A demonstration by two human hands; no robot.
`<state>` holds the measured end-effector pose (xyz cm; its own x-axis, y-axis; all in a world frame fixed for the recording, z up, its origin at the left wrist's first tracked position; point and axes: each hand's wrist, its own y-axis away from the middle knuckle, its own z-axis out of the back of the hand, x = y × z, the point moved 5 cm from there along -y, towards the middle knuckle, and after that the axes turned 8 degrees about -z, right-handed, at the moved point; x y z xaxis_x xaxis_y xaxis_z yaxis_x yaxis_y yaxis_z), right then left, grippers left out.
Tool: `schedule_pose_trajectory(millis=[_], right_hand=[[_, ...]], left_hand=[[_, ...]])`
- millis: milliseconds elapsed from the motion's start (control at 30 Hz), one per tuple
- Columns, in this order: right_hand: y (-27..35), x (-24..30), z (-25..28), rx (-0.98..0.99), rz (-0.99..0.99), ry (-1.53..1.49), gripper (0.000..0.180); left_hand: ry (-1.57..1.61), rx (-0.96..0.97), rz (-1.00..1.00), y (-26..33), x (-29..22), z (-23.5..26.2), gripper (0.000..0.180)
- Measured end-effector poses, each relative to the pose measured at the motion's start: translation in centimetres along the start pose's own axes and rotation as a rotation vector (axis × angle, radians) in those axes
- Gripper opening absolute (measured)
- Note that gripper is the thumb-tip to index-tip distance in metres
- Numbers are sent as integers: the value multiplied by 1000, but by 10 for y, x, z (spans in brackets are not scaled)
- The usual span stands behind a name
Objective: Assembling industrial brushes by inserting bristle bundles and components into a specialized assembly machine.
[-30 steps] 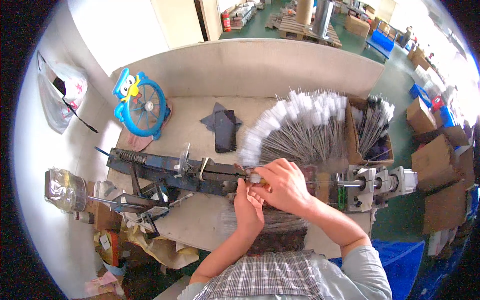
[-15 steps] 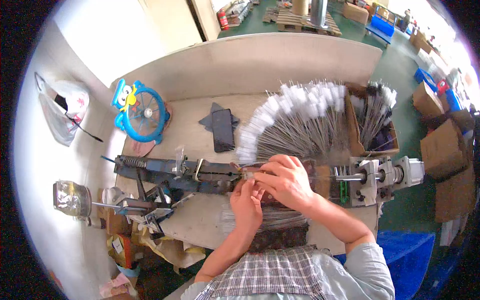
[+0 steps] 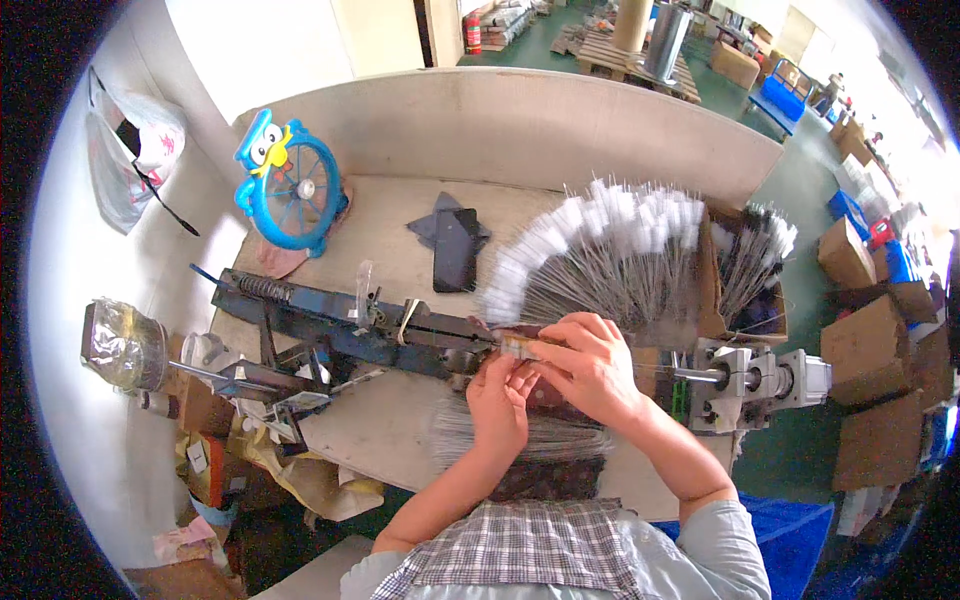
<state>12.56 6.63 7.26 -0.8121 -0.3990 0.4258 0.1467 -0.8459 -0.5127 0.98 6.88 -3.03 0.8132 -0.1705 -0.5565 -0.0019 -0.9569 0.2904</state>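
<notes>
My left hand [image 3: 500,408] and my right hand [image 3: 588,368] meet at the middle of a long dark metal fixture [image 3: 330,315], fingers pinched close together. Between the fingertips shows a small whitish piece [image 3: 515,346], too small to name surely. My right thumb and fingers pinch its right side. Just below it are my left fingertips, and what they grip is hidden. Beyond my right hand stands a silver spindle unit [image 3: 708,377] with a motor. Under my wrists lies a bundle of thin wires [image 3: 560,436].
White-tipped wire brushes [image 3: 610,250] fan out behind my hands, beside a cardboard box [image 3: 712,275] holding more. A phone [image 3: 455,250] and a blue cartoon fan [image 3: 290,190] are at the back left. A tape-wrapped motor [image 3: 125,345] juts out left. A low board [image 3: 480,120] closes the table's back.
The view has shifted and tilted, so the fixture now slants down to the right. Both hands stay together at the same spot on it, with the whitish piece showing more plainly.
</notes>
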Motion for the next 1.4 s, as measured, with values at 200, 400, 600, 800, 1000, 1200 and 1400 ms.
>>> schedule_pose_trajectory(millis=[200,400,600,800,1000,1200,1400], right_hand=[[-3,-1,-2,31,-2,-9,26],[-3,1,-4,10,-15,-22,28],[1,11,-13,-73,-91,-30,34],[7,11,-6,-138,-64,28,28],[6,7,-5,-130,-56,54,24],[10,-2,3,-127,-44,81,25],[14,-2,7,-37,-113,106,30]], left_hand=[[-33,47,-21,-3,1,2,11],[-28,-3,-35,-1,-2,-4,9],[57,20,11,-3,1,3,8],[12,-36,-19,3,-2,-3,8],[-70,11,-92,-1,-5,-9,11],[-30,26,-15,-5,13,3,19],[-12,-15,3,-3,-10,-2,36]])
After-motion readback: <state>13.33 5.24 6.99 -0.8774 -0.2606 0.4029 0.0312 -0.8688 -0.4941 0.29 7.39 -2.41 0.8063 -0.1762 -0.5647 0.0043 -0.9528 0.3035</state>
